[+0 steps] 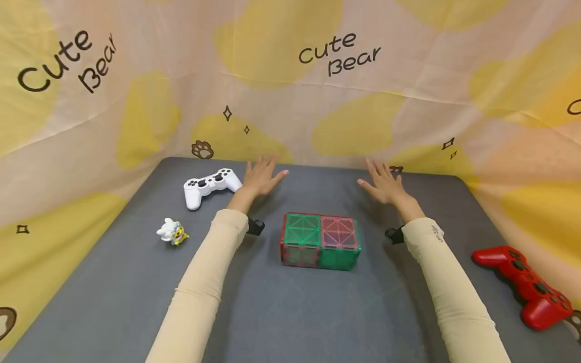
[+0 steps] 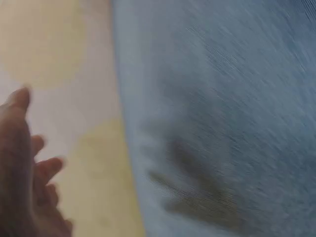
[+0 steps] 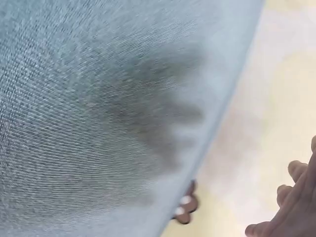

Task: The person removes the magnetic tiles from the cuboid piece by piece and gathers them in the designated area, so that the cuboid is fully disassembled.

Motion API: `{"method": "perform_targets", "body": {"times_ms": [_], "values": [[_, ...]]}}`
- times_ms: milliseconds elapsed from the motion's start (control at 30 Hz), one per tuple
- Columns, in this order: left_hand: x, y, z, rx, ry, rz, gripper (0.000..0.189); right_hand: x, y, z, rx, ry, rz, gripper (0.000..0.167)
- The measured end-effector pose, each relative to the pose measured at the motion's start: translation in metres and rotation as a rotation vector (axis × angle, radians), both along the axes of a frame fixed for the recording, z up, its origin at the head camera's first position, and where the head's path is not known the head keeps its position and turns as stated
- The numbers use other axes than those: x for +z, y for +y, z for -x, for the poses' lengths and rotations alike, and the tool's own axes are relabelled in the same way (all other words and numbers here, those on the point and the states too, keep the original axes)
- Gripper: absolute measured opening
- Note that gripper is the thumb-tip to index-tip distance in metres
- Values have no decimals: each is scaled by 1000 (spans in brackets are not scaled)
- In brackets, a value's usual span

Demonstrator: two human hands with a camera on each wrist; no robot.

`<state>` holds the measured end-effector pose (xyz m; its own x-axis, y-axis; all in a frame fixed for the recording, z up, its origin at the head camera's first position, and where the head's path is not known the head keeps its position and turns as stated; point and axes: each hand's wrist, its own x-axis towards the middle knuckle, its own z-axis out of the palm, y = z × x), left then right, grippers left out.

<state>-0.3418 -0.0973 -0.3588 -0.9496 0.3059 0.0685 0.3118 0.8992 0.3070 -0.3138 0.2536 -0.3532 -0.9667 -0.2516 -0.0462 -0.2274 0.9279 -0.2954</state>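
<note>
Both the left hand (image 1: 260, 179) and the right hand (image 1: 385, 187) have fingers spread and holding nothing, near the far edge of the table (image 1: 290, 312). The block (image 1: 321, 242) lies back toward the person from the fingertips, on the table between the sleeves (image 1: 204, 282), its long axis running left to right; neither hand looks clearly nearer. It is a see-through box with ribbed tiles: green and pink on top, pinkish and green in front. The white controller (image 1: 210, 183) is just beside the left hand; whether they touch, I cannot tell. The figurine (image 1: 172, 232) sits farther left, the red controller (image 1: 526, 285) well to the right.
</note>
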Motion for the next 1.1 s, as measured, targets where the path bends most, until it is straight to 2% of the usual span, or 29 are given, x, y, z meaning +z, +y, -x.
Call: {"method": "perform_targets", "body": {"times_ms": [100,233,367,533,667,800,967,1100], "values": [[8,3,-8,-102,-46,-51,67,6,-2,-9,41,45,34,76],[12,6,-22,-255,-91,-114,64,12,-7,-31,130,95,88,76],[12,9,-46,-365,-102,-161,66,13,-17,-62,239,110,147,75],[11,21,-81,-472,-110,-150,74,5,-31,-102,331,99,147,76],[10,32,-103,-517,-92,-78,80,-5,-37,-123,378,94,115,79],[7,44,-117,-555,9,25,89,-10,-39,-131,440,136,105,81],[-2,55,-123,-527,128,80,90,-11,-40,-131,486,199,101,80],[-5,59,-124,-492,147,79,88,-12,-39,-128,499,216,100,76]]}}
